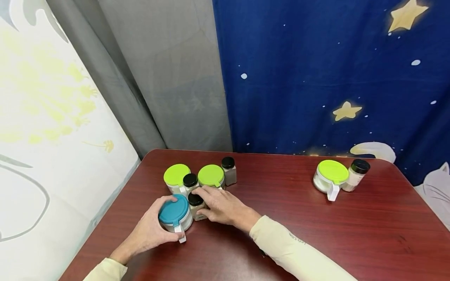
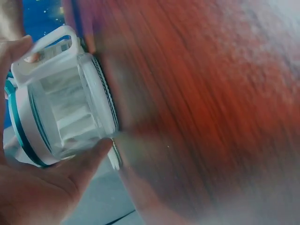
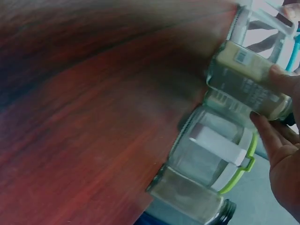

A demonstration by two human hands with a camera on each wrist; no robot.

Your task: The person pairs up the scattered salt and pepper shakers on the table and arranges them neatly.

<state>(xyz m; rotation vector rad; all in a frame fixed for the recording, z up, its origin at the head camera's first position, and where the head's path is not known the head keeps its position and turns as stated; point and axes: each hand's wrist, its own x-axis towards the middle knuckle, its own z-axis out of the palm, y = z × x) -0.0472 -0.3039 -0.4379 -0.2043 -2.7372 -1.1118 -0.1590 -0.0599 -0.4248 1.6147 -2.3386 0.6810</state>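
Note:
In the head view my left hand (image 1: 149, 230) grips a teal-lidded glass jar (image 1: 174, 210), fingers by the lid and thumb at its white handle. The left wrist view shows the clear body of this jar (image 2: 70, 117) upright at the table surface. My right hand (image 1: 225, 207) holds a black-lidded spice jar (image 1: 197, 210) close beside it. In the right wrist view thumb and fingers pinch this square, labelled spice jar (image 3: 248, 79), which contains a pale tan powder. Right behind stands another black-lidded jar (image 1: 190, 180), between two green-lidded jars (image 1: 177, 174).
A black-lidded jar of greyish contents (image 1: 229, 171) stands at the back of the cluster. Far right on the red-brown table (image 1: 281, 218) are a green-lidded handled jar (image 1: 331, 175) and a black-capped shaker (image 1: 356, 175). Grey and blue curtains (image 1: 299, 78) hang behind the table.

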